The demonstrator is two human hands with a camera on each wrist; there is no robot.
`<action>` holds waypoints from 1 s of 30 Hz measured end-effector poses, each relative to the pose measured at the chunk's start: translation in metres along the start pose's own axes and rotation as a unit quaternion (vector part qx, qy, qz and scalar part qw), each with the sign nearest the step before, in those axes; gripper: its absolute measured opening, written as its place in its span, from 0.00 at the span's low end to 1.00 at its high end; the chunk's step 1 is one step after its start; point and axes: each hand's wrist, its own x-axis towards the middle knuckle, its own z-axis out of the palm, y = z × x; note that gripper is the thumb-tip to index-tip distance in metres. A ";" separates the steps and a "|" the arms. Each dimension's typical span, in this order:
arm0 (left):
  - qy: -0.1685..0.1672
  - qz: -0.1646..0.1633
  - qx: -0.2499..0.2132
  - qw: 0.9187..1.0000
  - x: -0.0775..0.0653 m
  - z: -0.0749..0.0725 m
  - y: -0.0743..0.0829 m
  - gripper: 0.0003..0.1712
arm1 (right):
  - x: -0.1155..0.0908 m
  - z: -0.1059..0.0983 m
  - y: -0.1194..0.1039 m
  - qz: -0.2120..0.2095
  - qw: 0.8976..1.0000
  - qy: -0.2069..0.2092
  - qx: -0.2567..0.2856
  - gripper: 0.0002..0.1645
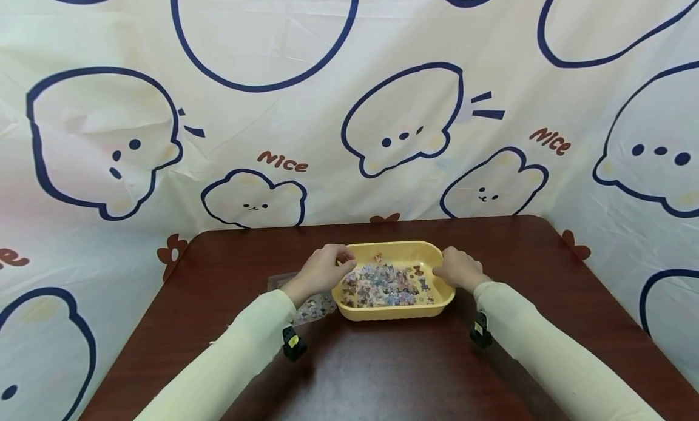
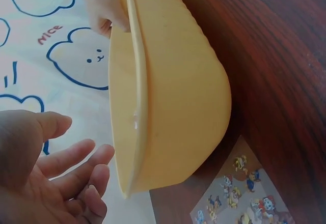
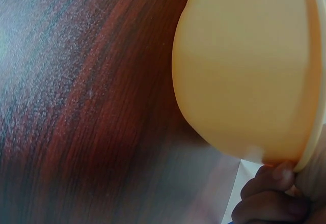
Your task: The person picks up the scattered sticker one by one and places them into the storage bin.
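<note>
A yellow plastic tub (image 1: 395, 313) sits on the table, holding a heap of small colourful cut-out pieces (image 1: 382, 284). My right hand (image 1: 460, 268) grips its right rim, with the thumb inside and curled fingers (image 3: 267, 191) under the lip in the right wrist view. Over the left end of the tub hovers my left hand (image 1: 322, 270). In the left wrist view its fingers (image 2: 76, 158) are loosely bent and hold nothing, just off the rim. Partly beneath the left forearm lies a clear sheet (image 1: 315, 307) printed with little cartoon characters.
The dark brown wooden table (image 1: 393, 366) reaches back to a pale cloth backdrop (image 1: 322, 124) with cartoon drawings, which also hangs at both sides. A small black device (image 1: 293, 343) is on the left wrist, another black device (image 1: 480, 331) on the right.
</note>
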 end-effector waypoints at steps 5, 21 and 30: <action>0.004 0.006 -0.017 1.000 -0.003 -0.007 -0.002 0.14 | -0.001 0.000 0.000 0.000 1.000 0.002 -0.004 0.26; 0.023 0.005 -0.020 1.000 -0.009 -0.021 -0.013 0.15 | -0.003 0.000 -0.002 0.003 1.000 -0.003 0.001 0.24; 0.027 -0.014 -0.013 0.999 -0.010 -0.030 -0.022 0.15 | 0.000 0.000 -0.001 0.000 1.000 -0.004 0.002 0.23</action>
